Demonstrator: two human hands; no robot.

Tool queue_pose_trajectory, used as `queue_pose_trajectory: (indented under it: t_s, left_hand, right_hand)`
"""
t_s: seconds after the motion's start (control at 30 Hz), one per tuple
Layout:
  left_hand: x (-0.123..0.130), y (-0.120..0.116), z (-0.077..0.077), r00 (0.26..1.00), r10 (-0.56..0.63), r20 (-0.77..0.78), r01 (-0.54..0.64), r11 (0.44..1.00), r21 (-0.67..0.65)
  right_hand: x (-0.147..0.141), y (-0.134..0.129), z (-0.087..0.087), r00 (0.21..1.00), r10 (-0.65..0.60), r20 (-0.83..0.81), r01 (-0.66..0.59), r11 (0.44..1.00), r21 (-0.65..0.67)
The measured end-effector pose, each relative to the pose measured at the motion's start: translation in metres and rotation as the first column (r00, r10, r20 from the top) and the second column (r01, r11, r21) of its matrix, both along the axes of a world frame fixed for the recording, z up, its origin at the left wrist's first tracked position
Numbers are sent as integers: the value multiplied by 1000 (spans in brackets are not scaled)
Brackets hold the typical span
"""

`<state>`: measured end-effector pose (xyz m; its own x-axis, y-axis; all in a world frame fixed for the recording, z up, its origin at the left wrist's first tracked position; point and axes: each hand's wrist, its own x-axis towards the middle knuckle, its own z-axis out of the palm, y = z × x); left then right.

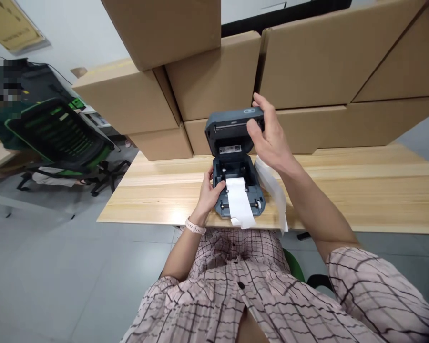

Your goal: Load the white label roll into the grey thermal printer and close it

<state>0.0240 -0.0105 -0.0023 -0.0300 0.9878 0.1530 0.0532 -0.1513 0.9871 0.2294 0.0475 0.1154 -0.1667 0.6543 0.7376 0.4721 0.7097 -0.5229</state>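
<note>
A dark grey label printer [219,209] sits near the table's front edge with its lid [216,131] tilted up. White label paper [239,202] runs out of the printer's bay and over its front. My left hand [210,193] grips the left side of the base, its thumb on the inner rim beside the paper. At the lid's upper right corner, my right hand [270,136] holds on with the thumb inside and the fingers behind. Another white paper strip [273,188] curls down the printer's right side, reaching past the table edge.
Stacked cardboard boxes [307,66] form a wall behind the printer along the back of the wooden table [157,190]. A black and green office chair [60,133] stands on the floor to the left, near a person in a dark green top [7,128].
</note>
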Motion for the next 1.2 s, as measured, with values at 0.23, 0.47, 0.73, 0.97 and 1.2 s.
queue_pose_trajectory:
  t_s: [0.23,0.47,0.73,0.97,1.2]
  left_hand:
    - [-5,1,0,1000,-16,-27,16,1000,3]
    - [-3,-2,-2,1000,1,28,0,1000,-4]
    - [-5,24,6,998,-14,-65,8,994,-106]
    - [-10,35,-6,994,-18,-107,12,998,-61]
    - [-26,29,-11,962,-266,66,264,964,31]
  right_hand:
    - [14,91,11,1000,9,1,-9,997,-82]
    - [5,52,2,981,-187,-49,193,964,185]
    - [-9,-24,-47,711,392,584,-109,882,-458]
    - [-14,0,-41,597,581,553,-194,773,-604]
    - [60,-18,-26,617,767,-174,-692,424,-583]
